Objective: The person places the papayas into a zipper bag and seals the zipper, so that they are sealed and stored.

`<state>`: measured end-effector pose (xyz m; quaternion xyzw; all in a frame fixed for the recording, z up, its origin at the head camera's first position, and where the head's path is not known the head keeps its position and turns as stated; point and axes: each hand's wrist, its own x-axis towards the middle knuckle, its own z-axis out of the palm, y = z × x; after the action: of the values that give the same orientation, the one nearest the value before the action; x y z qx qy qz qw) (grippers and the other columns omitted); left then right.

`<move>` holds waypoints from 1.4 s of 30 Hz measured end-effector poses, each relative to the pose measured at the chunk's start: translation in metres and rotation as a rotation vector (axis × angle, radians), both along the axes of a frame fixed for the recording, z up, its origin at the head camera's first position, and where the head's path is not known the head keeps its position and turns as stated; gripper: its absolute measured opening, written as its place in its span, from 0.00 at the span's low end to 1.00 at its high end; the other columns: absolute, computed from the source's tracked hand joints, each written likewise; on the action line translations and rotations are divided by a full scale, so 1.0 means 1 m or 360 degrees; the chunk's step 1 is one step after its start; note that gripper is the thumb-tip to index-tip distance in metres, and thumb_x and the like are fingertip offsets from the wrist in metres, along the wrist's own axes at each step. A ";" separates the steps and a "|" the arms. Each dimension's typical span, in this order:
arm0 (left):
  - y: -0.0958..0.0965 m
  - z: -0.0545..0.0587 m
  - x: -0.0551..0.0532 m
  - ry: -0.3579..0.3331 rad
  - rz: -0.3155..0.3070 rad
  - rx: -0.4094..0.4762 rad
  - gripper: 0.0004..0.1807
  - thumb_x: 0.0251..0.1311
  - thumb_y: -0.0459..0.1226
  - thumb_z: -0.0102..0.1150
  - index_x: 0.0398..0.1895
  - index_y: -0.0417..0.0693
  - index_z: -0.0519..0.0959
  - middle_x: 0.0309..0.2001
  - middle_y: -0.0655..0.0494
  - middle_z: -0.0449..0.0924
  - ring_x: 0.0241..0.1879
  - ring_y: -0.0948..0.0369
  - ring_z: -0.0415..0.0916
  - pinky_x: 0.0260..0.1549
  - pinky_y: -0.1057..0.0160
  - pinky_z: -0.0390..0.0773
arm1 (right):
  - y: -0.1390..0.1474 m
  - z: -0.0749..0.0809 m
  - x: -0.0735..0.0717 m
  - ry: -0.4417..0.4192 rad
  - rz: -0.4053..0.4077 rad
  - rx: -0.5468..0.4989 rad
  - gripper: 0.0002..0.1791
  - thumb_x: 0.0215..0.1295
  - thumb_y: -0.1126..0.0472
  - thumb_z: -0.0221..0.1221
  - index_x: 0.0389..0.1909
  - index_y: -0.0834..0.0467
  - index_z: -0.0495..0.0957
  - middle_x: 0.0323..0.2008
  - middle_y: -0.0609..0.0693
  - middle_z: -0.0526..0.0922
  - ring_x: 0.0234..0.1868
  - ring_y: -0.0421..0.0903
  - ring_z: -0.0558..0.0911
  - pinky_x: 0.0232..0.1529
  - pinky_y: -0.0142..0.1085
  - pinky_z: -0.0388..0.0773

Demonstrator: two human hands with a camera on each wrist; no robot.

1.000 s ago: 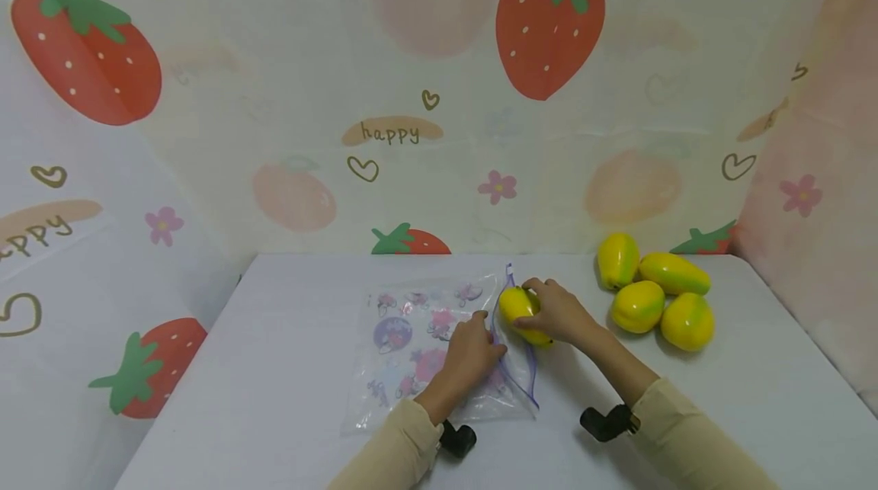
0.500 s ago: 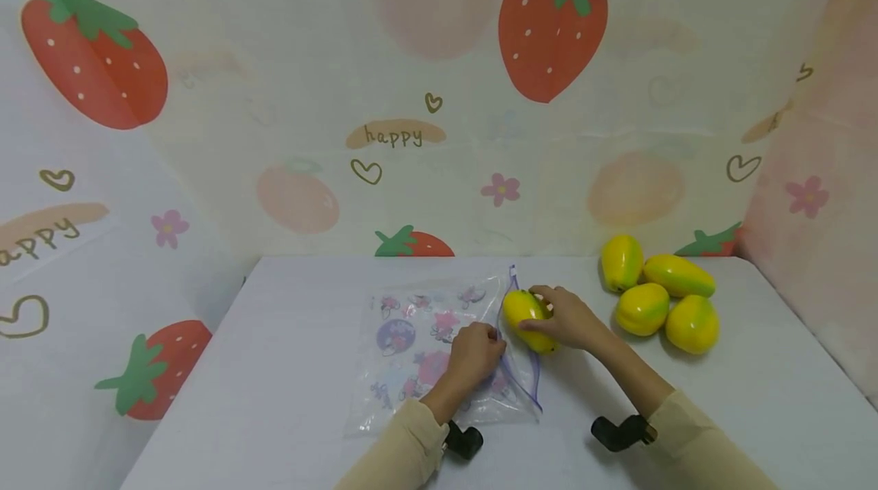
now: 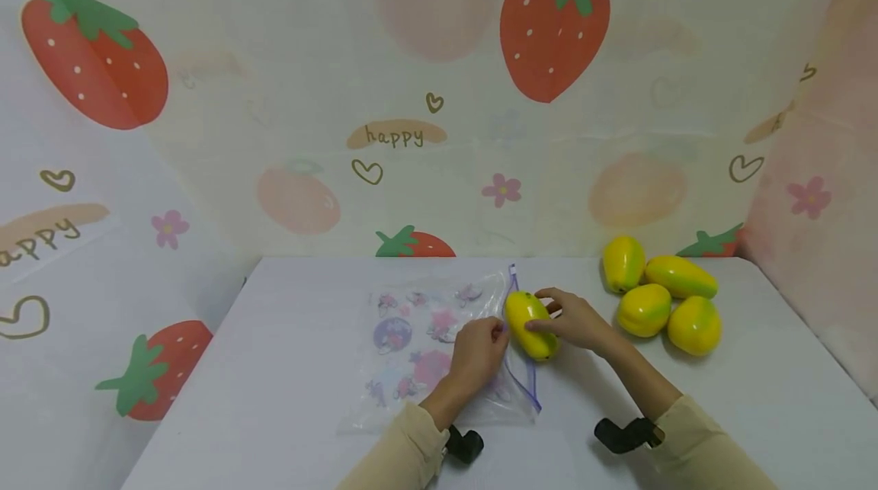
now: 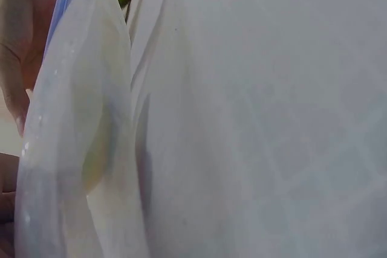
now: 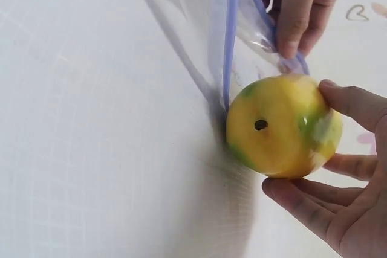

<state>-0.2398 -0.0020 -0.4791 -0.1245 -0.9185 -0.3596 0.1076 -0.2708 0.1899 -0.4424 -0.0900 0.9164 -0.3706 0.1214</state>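
Observation:
A clear zip bag [image 3: 384, 414] with pink and purple prints lies flat, its purple-edged mouth to the right. My left hand [image 3: 476, 353] pinches the near side of that mouth; in the right wrist view its thumb and fingers [image 5: 291, 34] grip the purple edge. My right hand [image 3: 579, 320] holds a glossy, elongated yellow-green fruit [image 3: 528, 326], mango- or papaya-like, between thumb and fingertips. The fruit overlaps the bag's mouth. From the right wrist, its end with a dark stem spot [image 5: 260, 124] shows, beside the purple zip [image 5: 230, 34]. In the left wrist view the bag's film [image 4: 57, 149] hides most of it.
Several more yellow-green fruits [image 3: 643, 310] lie grouped at the back right of the white table [image 3: 274, 368]. Behind stands a cloth backdrop [image 3: 309, 56] printed with strawberries. Black wrist mounts [image 3: 624, 435] sit below both hands.
My left hand has curled its fingers onto the bag's edge and shifted slightly right. The fruit has moved a little right and toward me, and the right hand's fingers spread more along its side.

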 end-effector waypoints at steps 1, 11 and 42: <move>0.000 0.001 0.001 0.0026 -0.0006 0.0002 0.06 0.59 0.35 0.60 0.34 0.43 0.85 0.26 0.56 0.83 0.25 0.66 0.72 0.29 0.70 0.73 | 0.000 0.000 0.000 -0.0009 -0.0008 -0.0013 0.40 0.58 0.44 0.66 0.66 0.62 0.66 0.55 0.68 0.77 0.46 0.53 0.80 0.44 0.43 0.82; -0.003 0.013 0.002 0.0104 -0.0049 -0.0021 0.08 0.64 0.36 0.59 0.40 0.44 0.85 0.30 0.56 0.83 0.28 0.65 0.72 0.31 0.71 0.74 | -0.006 -0.007 -0.005 -0.0097 -0.0176 -0.0243 0.41 0.58 0.43 0.65 0.67 0.61 0.65 0.58 0.68 0.73 0.51 0.56 0.78 0.47 0.43 0.81; -0.002 0.021 0.007 -0.0210 -0.0012 -0.0007 0.10 0.63 0.41 0.61 0.40 0.46 0.85 0.32 0.58 0.85 0.29 0.66 0.75 0.34 0.70 0.77 | -0.032 -0.029 -0.005 -0.0227 -0.0556 -0.0782 0.35 0.63 0.55 0.64 0.67 0.64 0.63 0.55 0.67 0.73 0.39 0.48 0.79 0.34 0.34 0.83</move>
<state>-0.2330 -0.0036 -0.4577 -0.1040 -0.9239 -0.3655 0.0451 -0.2754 0.1583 -0.4718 0.0684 0.7901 -0.6018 0.0945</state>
